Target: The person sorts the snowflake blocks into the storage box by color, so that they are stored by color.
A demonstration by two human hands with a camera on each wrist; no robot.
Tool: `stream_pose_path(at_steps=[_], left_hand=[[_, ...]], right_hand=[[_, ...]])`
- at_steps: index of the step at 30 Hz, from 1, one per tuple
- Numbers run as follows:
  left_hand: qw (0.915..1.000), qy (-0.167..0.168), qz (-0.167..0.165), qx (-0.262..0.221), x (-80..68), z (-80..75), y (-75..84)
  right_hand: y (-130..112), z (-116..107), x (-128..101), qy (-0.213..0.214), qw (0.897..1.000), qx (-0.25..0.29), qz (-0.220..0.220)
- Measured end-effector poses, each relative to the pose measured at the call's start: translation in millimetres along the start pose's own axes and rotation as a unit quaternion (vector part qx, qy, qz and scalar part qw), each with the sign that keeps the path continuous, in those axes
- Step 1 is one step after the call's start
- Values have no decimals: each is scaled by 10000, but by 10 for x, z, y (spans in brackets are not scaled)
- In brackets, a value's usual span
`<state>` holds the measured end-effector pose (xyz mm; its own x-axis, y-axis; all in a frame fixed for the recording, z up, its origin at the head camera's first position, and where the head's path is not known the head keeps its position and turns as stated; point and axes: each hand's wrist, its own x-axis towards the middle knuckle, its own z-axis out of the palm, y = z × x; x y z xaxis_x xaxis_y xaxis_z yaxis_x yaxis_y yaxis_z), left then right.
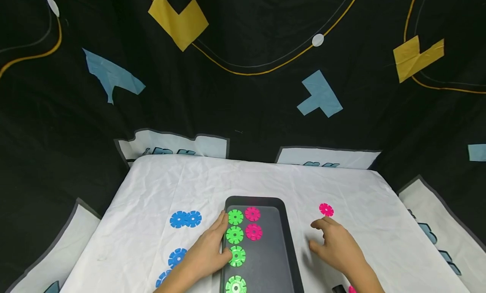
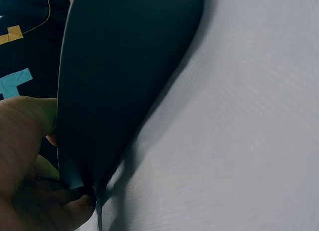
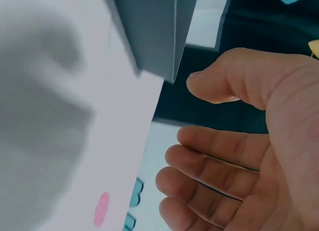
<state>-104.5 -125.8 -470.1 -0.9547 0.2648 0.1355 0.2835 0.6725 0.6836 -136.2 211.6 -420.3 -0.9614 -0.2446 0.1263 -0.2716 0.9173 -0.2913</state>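
Tray (image 1: 279,259) holding green discs (image 1: 235,235), pink discs (image 1: 253,223)

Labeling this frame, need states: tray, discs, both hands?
tray: flat on the white cloth, holding four green and two pink discs
pink disc: loose on the cloth, just beyond the fingertips
blue discs: on the cloth, left of the tray
left hand: on the tray's left edge
right hand: open, empty
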Motion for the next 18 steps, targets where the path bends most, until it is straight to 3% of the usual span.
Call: stream_pose_path(at_steps=[9,18], left_hand=[[10000,32,-37,47,0,4,2],[10000,52,-21,81,2,12,-20]], right_hand=[[248,-69,-243,-2,9995,-58,312],[473,-117,-442,-864,9896,-133,1145]])
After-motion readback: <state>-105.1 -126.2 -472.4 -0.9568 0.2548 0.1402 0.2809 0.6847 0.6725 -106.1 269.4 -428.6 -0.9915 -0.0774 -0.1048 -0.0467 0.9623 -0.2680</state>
